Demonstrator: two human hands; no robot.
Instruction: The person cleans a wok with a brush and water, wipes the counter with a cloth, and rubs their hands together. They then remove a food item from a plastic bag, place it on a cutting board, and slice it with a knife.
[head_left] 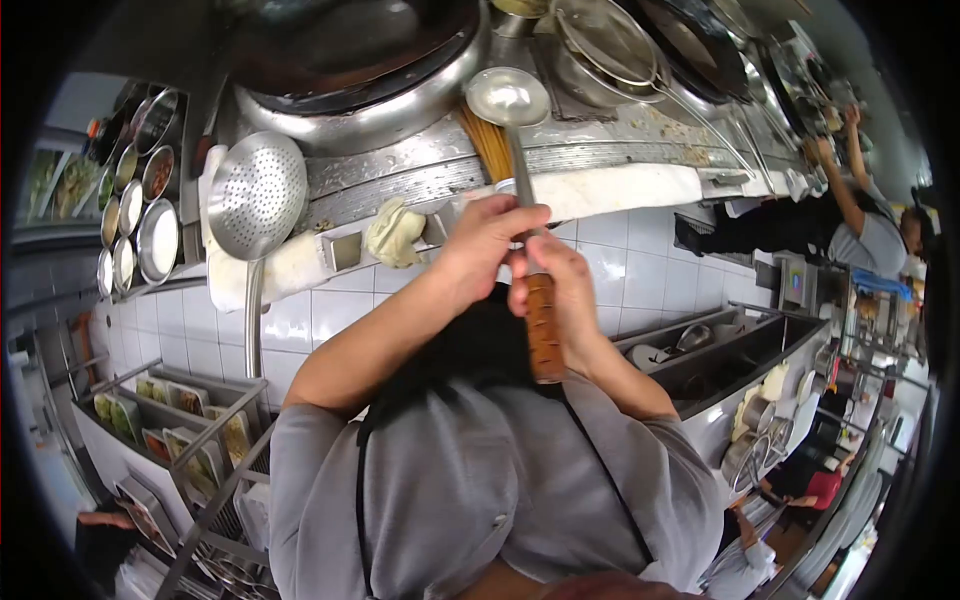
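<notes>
Tiled kitchen floor [640, 245]; left fingers [522, 217], right fingers [562, 262] gripping brown-handled ladle [543, 325].

Along the bench's [400, 178] near edge: one perforated skimmer [258, 190], one crumpled cloth [396, 234], one brush [486, 148]. Farther in: one wire strainer [607, 42], at least two woks [350, 50] (beyond its left end, six or more bowls [142, 250]). Two hands [482, 243], one ladle [542, 315].

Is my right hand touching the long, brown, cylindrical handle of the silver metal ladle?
Touching. The head view shows the right hand wrapped around the brown cylindrical handle, near the silver metal shaft.
</notes>
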